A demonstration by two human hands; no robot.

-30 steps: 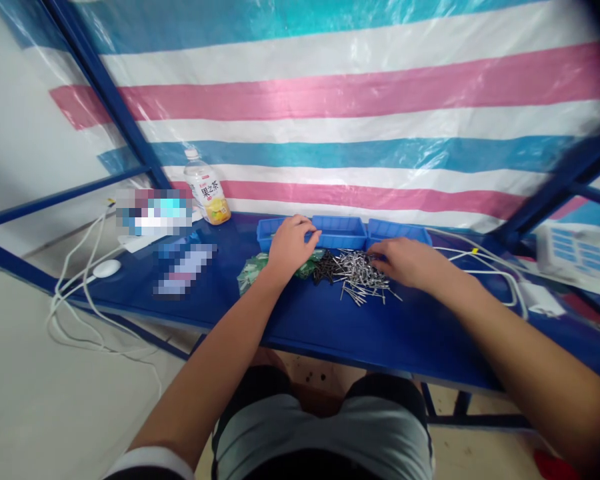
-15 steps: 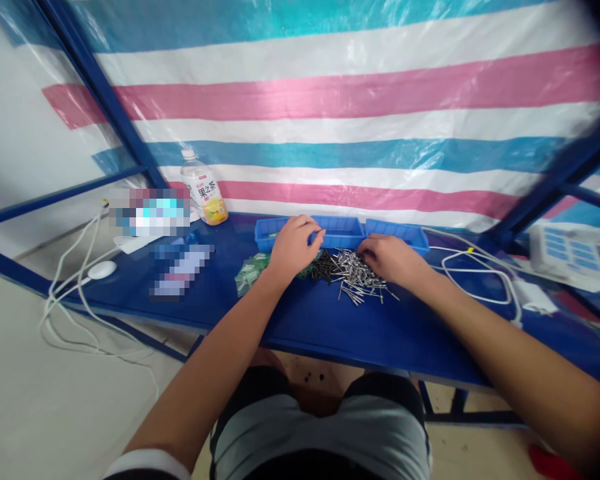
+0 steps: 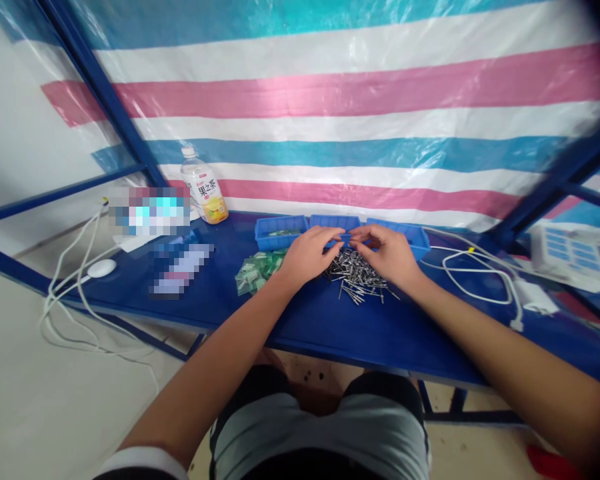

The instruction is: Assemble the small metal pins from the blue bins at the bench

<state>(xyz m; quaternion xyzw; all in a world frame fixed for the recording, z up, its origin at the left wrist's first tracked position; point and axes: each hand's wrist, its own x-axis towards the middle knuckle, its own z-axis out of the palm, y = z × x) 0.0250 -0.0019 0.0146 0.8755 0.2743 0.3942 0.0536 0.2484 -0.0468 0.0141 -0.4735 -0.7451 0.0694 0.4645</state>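
My left hand (image 3: 310,255) and my right hand (image 3: 389,257) meet almost fingertip to fingertip above the heaped small parts, in front of the middle blue bin (image 3: 334,221). The fingers of each are bent into a pinch; whatever they hold is too small to make out. Below my right hand lies a pile of thin silver nail-like metal pieces (image 3: 361,283). My left hand mostly covers the dark pieces beside that pile. Small green-and-clear plastic packets (image 3: 257,272) lie left of my left wrist. The left blue bin (image 3: 281,224) has some greenish pieces inside. My right hand partly hides the right blue bin (image 3: 414,239).
A drink bottle (image 3: 206,190) stands at the back left of the blue table (image 3: 360,340). White cables (image 3: 485,280) and an adapter (image 3: 535,297) lie on the right, near a white device (image 3: 570,257). A white mouse-like object (image 3: 102,269) sits at the left edge.
My left hand has moved right, away from the left bin. My right hand has lifted off the silver pile and come leftward, so the fingertips now nearly touch.
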